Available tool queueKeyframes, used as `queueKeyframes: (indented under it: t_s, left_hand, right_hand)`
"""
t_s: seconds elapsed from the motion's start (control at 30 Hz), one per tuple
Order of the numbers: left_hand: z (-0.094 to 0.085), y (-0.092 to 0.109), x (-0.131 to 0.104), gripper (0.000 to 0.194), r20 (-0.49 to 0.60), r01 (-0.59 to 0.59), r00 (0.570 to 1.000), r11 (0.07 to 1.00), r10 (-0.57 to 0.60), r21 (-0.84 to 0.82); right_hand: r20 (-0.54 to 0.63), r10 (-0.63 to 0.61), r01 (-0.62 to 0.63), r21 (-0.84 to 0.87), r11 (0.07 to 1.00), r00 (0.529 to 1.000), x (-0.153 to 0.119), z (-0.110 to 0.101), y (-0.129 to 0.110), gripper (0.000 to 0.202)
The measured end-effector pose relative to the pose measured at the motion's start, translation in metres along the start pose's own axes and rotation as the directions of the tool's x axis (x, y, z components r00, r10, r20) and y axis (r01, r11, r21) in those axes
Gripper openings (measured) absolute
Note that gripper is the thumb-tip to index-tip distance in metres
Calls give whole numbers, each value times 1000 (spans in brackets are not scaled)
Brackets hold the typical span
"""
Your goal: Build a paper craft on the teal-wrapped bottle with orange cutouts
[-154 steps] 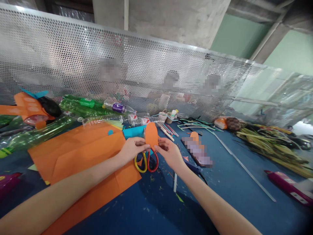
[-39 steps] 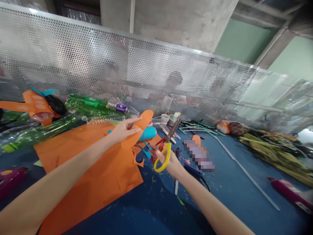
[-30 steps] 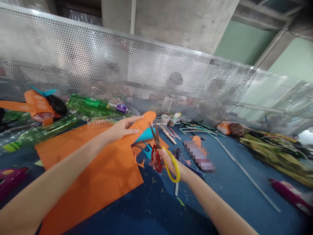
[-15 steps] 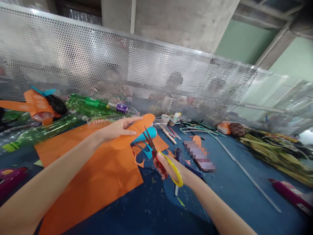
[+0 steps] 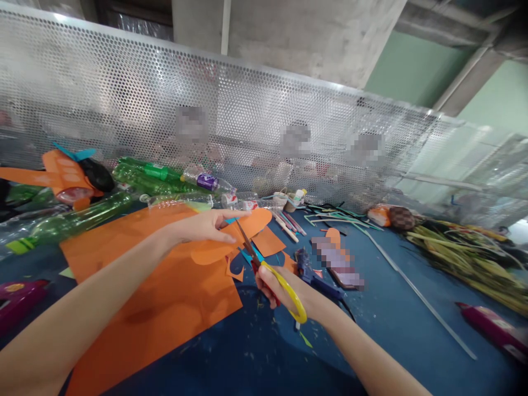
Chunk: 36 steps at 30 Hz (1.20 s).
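In my left hand (image 5: 204, 226), thumb and fingers pinch a rounded orange paper piece (image 5: 260, 220). A sliver of blue paper (image 5: 232, 220) shows by those fingers. My right hand (image 5: 272, 280) grips scissors (image 5: 296, 303) with red and yellow handles. Their dark blades point up and left, with the tips near the orange piece and my left fingers; I cannot tell whether they touch. Under both forearms spreads a large orange paper sheet (image 5: 165, 319). Orange offcuts (image 5: 236, 271) and a blue scrap lie below the blades.
Several plastic bottles (image 5: 82, 220) line the back left, beside an orange paper model (image 5: 61, 173). To the right are a blue glue gun (image 5: 315, 278), a pixelated phone (image 5: 338, 264), pens (image 5: 286, 228) and dried stalks (image 5: 462, 258). A perforated metal panel (image 5: 243, 110) stands behind.
The orange piece has dropped and shifted slightly right with my left hand. The blue paper is now mostly hidden. The scissor blades have come closer together and moved left.
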<state>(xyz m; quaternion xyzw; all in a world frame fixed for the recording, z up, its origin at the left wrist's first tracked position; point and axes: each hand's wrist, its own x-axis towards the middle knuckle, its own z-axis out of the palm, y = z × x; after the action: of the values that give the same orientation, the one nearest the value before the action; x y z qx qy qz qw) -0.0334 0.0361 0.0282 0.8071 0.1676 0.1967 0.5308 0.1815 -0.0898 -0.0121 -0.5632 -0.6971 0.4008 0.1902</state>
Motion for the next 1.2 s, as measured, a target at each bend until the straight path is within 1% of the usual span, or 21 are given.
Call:
queueKeyframes:
  t_s: [0.1,0.2,0.47,0.63,0.77,1.0,1.07,1.2]
  left_hand:
    - [1,-4,1,71,55,-4,998,996,9,-94]
    - [1,-5,2,72,56,2,998,993,4,-119]
    - [2,-2,1,70,23,0,1000,996,2,-91]
    - [1,-2,1,70,36,-18,999,996,22,-85]
    - [1,-1,0,71,51,-9,999,996,14,-89]
    - [2,1,0,71,47,-10,999,997,13,-79]
    - [1,0,0,71,56,-9,998,996,14,-87]
    - [0,-1,-1,70,51,-15,999,998,18,-62]
  right_hand:
    - [1,-15,15,-2,1000,1000,0,0,-1,57]
    - [5,-31,31,-1,1000,1000,-1,0,-2,57]
    - [-4,-50,50,4,999,999,-1,1,0,55]
    - [4,-39,39,3,999,999,-3,0,-3,56]
    - [6,-33,33,10,999,999,-2,1,-3,56]
    - [-2,-78,78,17,997,997,-1,2,1,54]
    - [-3,-70,70,19,997,998,0,3,1,55]
    - [-2,-5,5,6,1000,1000,2,6,0,54]
